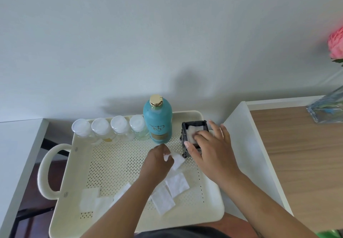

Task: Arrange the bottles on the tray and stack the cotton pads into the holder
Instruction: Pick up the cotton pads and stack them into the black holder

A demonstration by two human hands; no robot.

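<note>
Four small clear bottles with white caps (109, 127) stood in a row along the far edge of the cream perforated tray (118, 161), and a tall teal bottle with a gold cap (157, 121) stood upright just to their right, touching the last of them. Further right on the tray sat the black cotton pad holder (187, 126), with white pads already showing inside its open top.

The right hand (209, 150) lay over the holder with its fingers spread, two fingertips (197, 137) pressing down on the top pad in the stack and the thumb set against the holder's near side. It gripped nothing; it was flat and open, pushing.

The left hand (157, 160) hovered over the middle of the tray, its thumb and fingers pinched shut on a square cotton pad (177, 160), which hung out to the right just beside the holder's near corner.

Several loose cotton pads (177, 184) lay scattered flat on the near part of the tray, some overlapping, others partly hidden under the left forearm.

The tray had a looped handle (46, 171) on its left end and rested between a white ledge and a wooden tabletop (297, 145), where a glass vase (328, 106) held a pink flower (336, 44).
</note>
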